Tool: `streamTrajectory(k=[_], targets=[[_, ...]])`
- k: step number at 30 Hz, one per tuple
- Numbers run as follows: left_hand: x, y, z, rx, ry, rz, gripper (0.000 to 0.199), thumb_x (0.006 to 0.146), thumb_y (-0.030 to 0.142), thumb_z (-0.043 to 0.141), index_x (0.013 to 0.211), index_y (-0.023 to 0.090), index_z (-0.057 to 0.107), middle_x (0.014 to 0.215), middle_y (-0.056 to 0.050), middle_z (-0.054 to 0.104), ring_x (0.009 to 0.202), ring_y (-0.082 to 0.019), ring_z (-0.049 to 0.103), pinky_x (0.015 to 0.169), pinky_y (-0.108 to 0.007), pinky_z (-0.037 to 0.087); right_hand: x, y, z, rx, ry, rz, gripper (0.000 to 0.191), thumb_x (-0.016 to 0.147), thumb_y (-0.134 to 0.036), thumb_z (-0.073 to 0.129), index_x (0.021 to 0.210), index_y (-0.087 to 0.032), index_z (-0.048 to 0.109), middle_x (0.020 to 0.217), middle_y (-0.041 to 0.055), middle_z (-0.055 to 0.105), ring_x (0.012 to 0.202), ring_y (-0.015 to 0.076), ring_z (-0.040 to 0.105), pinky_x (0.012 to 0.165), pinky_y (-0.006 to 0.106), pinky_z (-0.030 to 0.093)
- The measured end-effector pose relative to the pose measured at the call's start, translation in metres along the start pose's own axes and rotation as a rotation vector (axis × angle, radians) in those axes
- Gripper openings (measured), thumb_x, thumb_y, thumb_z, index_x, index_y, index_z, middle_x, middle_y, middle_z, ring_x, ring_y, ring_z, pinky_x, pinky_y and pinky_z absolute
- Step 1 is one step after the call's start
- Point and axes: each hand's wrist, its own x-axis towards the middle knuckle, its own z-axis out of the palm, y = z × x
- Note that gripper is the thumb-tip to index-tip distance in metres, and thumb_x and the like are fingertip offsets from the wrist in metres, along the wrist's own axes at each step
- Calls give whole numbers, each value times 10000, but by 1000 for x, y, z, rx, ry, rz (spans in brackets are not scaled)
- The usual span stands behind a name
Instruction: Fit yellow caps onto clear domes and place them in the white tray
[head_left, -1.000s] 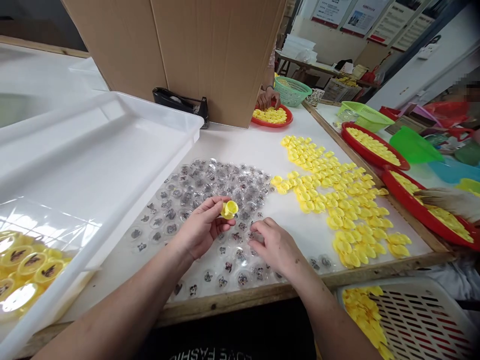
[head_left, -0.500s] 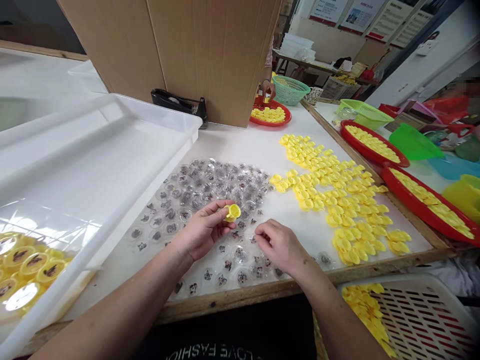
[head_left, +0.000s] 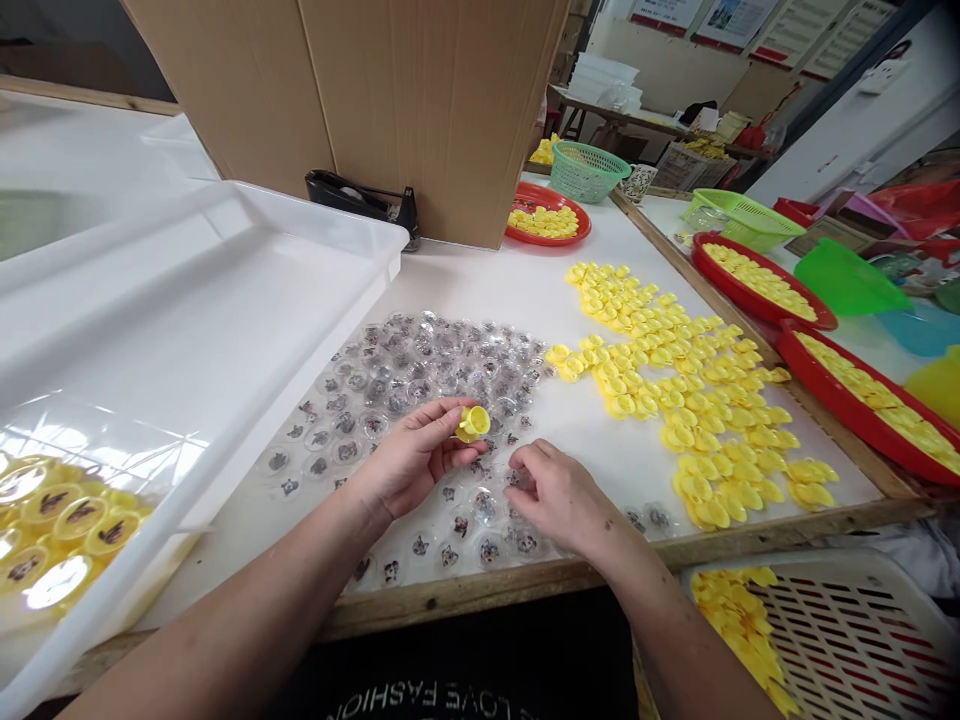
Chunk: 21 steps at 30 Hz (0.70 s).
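left hand [head_left: 412,462] closed on a yellow cap [head_left: 473,423], thumb and fingers around it, held over the clear capsules [head_left: 397,400] spread mid-table. right hand [head_left: 555,492] curled down at the capsules' near edge, fingertips [head_left: 519,480] at one; cannot tell if it grips anything. loose yellow caps [head_left: 694,437] at 2 o'clock on the white table [head_left: 480,285]. red tray [head_left: 862,415] beyond them, also 2 o'clock. slotted basket [head_left: 832,640] at 4, white tub [head_left: 187,300] at 9, cardboard sheet [head_left: 427,110] at 12.

Cardboard partition [head_left: 427,110] at centre; beyond it, a table [head_left: 622,118] stands against the far wall [head_left: 750,85], with posters [head_left: 810,30] above and a white side wall [head_left: 847,140] at right.
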Motion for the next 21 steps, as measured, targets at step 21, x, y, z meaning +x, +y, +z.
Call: streamTrajectory(k=[21], targets=[[-3, -10, 5, 30, -67, -46, 164, 880, 225, 560, 990, 121, 623, 777, -69, 645, 622, -107, 644, 539, -149, 528, 5, -24, -35, 418, 388, -268, 196, 786, -164, 591, 980, -191, 598, 866, 36, 591, 714, 144, 576, 632, 285, 515]])
